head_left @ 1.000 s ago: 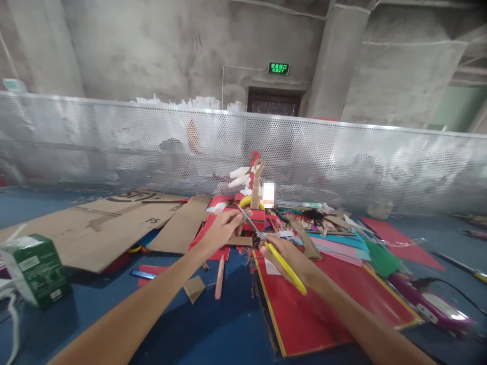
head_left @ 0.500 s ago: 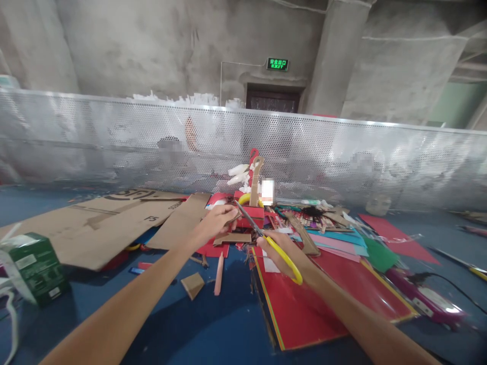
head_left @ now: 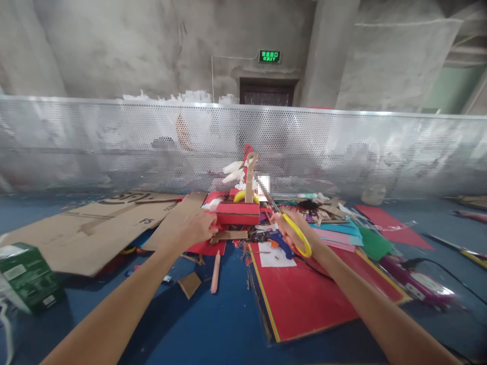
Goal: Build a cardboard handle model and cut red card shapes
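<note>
My right hand [head_left: 294, 230] is closed on a pair of scissors [head_left: 299, 234] with yellow handles. Their blades point up and away, toward the far side of the table. My left hand [head_left: 198, 228] is at the left end of a red box [head_left: 239, 214], its fingers curled; what they hold, if anything, is hidden. A cardboard strip [head_left: 233, 235] lies just right of the left fingertips. Behind the red box stand a hooked cardboard piece [head_left: 250, 177] and a red hooked piece [head_left: 247, 150], with white shapes [head_left: 233, 172] beside them.
Large cardboard sheets [head_left: 95, 228] lie at left, near a green box [head_left: 28, 279]. Red sheets [head_left: 312, 304] and a white paper [head_left: 272, 255] are at right front. Farther right are coloured papers [head_left: 337, 235], a purple power strip [head_left: 416, 284] and a perforated metal screen [head_left: 304, 147] behind.
My hands have moved apart. The scissors have shifted right, away from my left hand, which has moved left and down. More of the red box's front and the white paper shows.
</note>
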Demonstrator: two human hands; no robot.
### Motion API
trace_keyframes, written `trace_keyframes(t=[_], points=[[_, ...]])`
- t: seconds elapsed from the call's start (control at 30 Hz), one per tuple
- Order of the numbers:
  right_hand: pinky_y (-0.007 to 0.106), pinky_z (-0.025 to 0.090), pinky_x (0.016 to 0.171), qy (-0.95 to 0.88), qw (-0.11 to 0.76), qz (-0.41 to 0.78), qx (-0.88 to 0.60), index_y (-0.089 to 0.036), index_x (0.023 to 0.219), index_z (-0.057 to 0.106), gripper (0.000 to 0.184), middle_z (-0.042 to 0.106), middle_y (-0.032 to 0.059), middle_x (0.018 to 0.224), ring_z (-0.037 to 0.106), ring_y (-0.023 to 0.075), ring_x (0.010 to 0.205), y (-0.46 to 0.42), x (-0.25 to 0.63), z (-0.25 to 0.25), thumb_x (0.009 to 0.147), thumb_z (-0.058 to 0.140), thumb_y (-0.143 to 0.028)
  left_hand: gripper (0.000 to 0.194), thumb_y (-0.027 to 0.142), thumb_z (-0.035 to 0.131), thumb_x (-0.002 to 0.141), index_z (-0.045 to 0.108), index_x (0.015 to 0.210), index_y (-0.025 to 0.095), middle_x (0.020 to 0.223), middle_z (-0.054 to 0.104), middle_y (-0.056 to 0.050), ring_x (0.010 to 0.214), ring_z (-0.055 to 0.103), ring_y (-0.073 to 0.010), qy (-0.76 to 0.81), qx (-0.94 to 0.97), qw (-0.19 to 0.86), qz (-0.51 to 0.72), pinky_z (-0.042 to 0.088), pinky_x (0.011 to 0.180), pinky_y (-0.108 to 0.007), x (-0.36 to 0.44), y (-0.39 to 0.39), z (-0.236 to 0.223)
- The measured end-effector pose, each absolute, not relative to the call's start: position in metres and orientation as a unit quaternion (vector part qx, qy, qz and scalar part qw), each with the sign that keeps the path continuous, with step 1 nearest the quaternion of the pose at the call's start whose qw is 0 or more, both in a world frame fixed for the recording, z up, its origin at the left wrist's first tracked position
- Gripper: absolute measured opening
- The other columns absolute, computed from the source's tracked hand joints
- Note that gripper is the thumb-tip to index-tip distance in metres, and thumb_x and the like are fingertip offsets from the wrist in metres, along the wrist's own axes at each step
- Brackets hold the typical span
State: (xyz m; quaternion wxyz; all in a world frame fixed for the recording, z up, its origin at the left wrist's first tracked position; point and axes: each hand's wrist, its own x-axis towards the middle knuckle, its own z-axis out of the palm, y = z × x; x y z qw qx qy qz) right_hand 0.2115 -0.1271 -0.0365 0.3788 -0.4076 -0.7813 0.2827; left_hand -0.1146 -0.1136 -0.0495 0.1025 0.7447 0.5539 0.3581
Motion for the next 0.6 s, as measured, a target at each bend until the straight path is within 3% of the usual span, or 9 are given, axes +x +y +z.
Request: trace_keyframes(t=[0.13,0.23,0.43,0.6], points=[[0.023,0.038,0.042,-0.786,0.389,0.263,-0.402,-0.018,0.095,0.057,0.050,0.054,-0.0030,0.060,0.051,0.0106,0.039,-0.121,0.214,-0.038,0.097,0.040,-0.065,0.002,0.024,0.069,0.076,0.068,0.075,0.026,0.084,0.070,-0.005,0.082,0.062,-0.0248,0.514,0.800,0.076,0.301,0.041,0.072,-0.029,-0.080,-0.119,-0.042],[0.023,0.037,0.041,-0.775,0.398,0.255,-0.419,-0.020,0.087,0.053,0.046,0.055,-0.0027,0.059,0.050,0.0108,0.038,-0.118,0.214,-0.040,0.096,0.042,-0.064,0.015,0.024,0.060,0.083,0.073,0.091,0.028,0.091,0.074,-0.004,0.084,0.066,-0.0228,0.448,0.850,0.082,0.266,0.044,0.072,-0.027,-0.048,-0.112,-0.039],[0.022,0.035,0.044,-0.791,0.381,0.216,-0.428,-0.022,0.080,0.048,0.039,0.054,-0.0031,0.056,0.051,0.0115,0.039,-0.118,0.215,-0.038,0.098,0.041,-0.055,0.015,0.014,0.064,0.073,0.073,0.076,0.026,0.070,0.070,-0.002,0.064,0.063,-0.0188,0.370,0.903,0.056,0.212,0.042,0.060,-0.025,-0.011,-0.082,-0.038],[0.022,0.035,0.049,-0.813,0.391,0.178,-0.394,-0.021,0.075,0.048,0.040,0.055,-0.0025,0.059,0.053,0.0119,0.047,-0.118,0.216,-0.037,0.098,0.045,-0.054,0.017,0.007,0.059,0.072,0.071,0.070,0.019,0.071,0.070,-0.003,0.066,0.061,-0.0179,0.375,0.916,0.032,0.138,0.042,0.064,-0.026,-0.009,-0.074,-0.041]])
